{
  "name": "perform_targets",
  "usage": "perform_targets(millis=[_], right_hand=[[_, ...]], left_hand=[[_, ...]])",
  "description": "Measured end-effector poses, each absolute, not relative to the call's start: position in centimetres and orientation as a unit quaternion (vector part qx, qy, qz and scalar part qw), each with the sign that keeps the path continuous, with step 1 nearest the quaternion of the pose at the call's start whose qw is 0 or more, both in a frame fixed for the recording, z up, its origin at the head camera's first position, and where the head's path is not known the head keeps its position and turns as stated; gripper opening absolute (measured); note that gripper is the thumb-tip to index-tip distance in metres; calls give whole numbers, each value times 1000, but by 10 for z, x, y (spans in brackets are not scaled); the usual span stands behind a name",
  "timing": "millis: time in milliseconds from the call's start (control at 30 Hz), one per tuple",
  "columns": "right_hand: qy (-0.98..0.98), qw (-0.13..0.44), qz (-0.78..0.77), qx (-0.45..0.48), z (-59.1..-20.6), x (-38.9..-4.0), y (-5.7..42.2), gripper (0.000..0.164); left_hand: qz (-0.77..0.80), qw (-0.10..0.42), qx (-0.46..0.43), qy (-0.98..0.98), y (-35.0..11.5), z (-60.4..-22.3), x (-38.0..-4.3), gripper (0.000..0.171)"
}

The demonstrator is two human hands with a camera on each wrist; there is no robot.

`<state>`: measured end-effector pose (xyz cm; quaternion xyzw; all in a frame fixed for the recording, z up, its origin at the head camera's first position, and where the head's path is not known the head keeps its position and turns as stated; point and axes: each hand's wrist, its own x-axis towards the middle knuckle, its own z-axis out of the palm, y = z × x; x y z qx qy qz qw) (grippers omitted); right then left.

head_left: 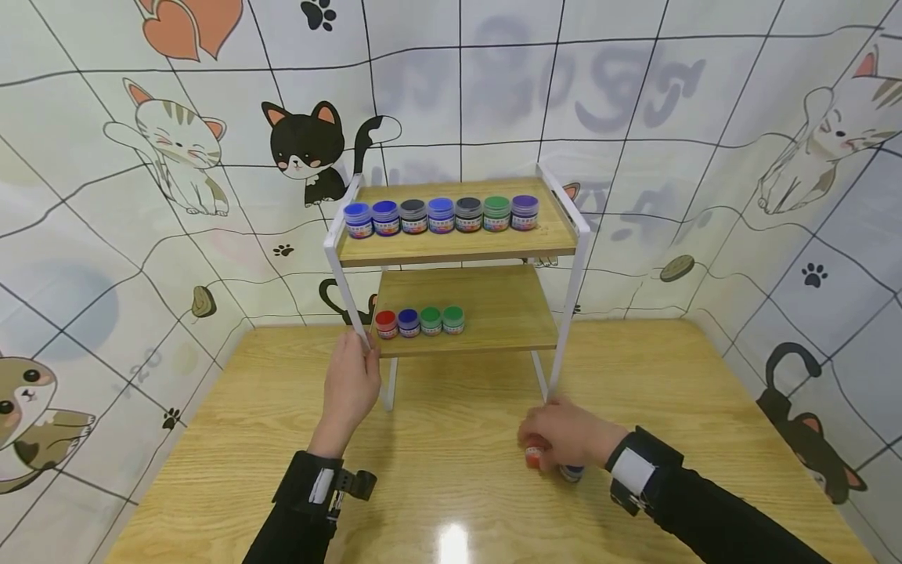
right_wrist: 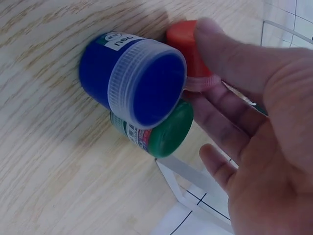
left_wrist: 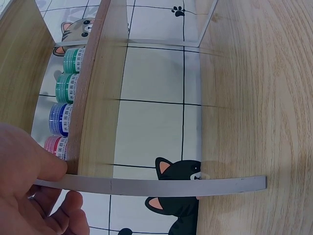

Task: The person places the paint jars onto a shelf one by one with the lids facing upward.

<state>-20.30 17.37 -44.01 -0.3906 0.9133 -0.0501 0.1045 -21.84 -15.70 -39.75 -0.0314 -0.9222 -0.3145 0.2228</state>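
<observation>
My left hand [head_left: 352, 384] grips the white left post [left_wrist: 161, 187] of a two-tier rack, beside the lower wooden board [head_left: 503, 301]. In the right wrist view, my right hand [right_wrist: 264, 107] pinches a red paint jar [right_wrist: 185, 41] between thumb and fingers, low over the table. Close beside it are a blue paint jar [right_wrist: 95, 73] with a clear-rimmed lid and a green paint jar [right_wrist: 171, 129], partly hidden behind the blue one. From the head view, the right hand [head_left: 567, 433] covers most of this group, near the rack's front right leg.
A row of several paint jars [head_left: 441, 215] in blue, black, green and purple lines the upper board [head_left: 451, 251]. On the lower board's left stand a red jar [head_left: 386, 324], a blue jar [head_left: 409, 323] and two green jars [head_left: 453, 319]. Cat-patterned cloth walls [head_left: 458, 94] enclose the wooden table [head_left: 451, 470].
</observation>
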Motion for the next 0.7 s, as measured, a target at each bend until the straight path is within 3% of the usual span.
perform_targets(millis=[700], right_hand=[[898,137,-110,-403,-447,-209,171,21]], left_hand=[[-319,222,-30,-921,-157,-399,-219,12]])
